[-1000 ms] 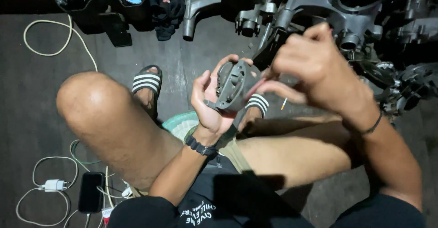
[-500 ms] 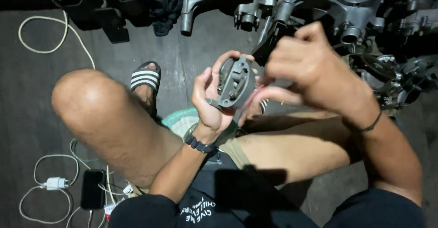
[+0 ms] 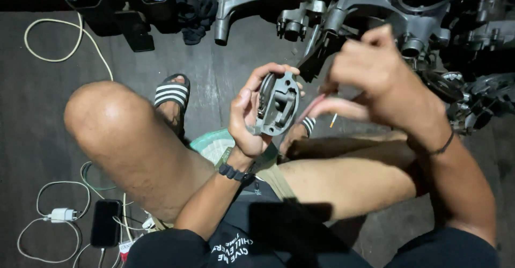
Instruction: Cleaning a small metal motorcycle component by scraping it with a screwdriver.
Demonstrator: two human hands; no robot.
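Note:
My left hand [image 3: 248, 119] grips a round grey metal part [image 3: 279, 104] with ribs and openings, held upright above my knees. My right hand [image 3: 370, 77] hovers just to the right of the part, fingers bunched and slightly blurred; its little finger stretches toward the part's right edge. Whether it pinches a small tool is not visible. A black watch sits on my left wrist, a thin black band on my right.
Several grey cast metal frames and engine parts [image 3: 375, 5] lie on the dark floor at the top and right. A black phone [image 3: 105, 223] with a white charger [image 3: 61, 214] and cables lies at lower left. A striped sandal [image 3: 171, 93] is on my foot.
My left hand has turned the grey part more upright. My right hand has drawn back slightly to the right of it.

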